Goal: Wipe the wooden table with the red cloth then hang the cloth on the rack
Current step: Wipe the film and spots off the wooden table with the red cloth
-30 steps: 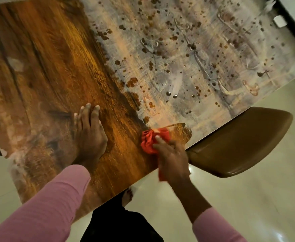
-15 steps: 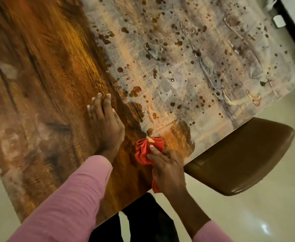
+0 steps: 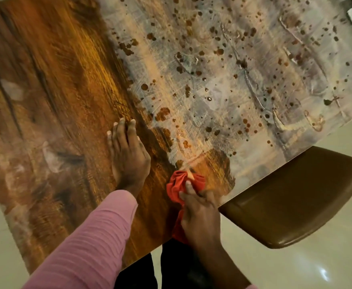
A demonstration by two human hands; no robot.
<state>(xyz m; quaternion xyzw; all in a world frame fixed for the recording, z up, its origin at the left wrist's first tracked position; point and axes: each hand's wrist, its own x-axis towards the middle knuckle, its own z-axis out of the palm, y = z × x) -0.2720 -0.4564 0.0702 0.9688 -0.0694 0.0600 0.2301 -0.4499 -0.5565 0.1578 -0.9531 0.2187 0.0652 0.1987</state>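
At the near edge of the surface (image 3: 56, 90): the red cloth (image 3: 179, 182) lies bunched, one tail hanging off the edge under the right hand (image 3: 200, 217).
Right fingers (image 3: 189, 187): curled over the cloth, pressing it down.
Left hand (image 3: 129, 155): flat, fingers straight, just left of the cloth.
Unwiped film (image 3: 244, 80): lies ahead and to the right of the cloth, so the right hand is nearer.

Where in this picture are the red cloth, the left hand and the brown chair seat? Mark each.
red cloth (image 3: 178, 184): head view, its bunched upper folds.
left hand (image 3: 129, 157): head view, back of the hand.
brown chair seat (image 3: 296, 205): head view, middle of the cushion.
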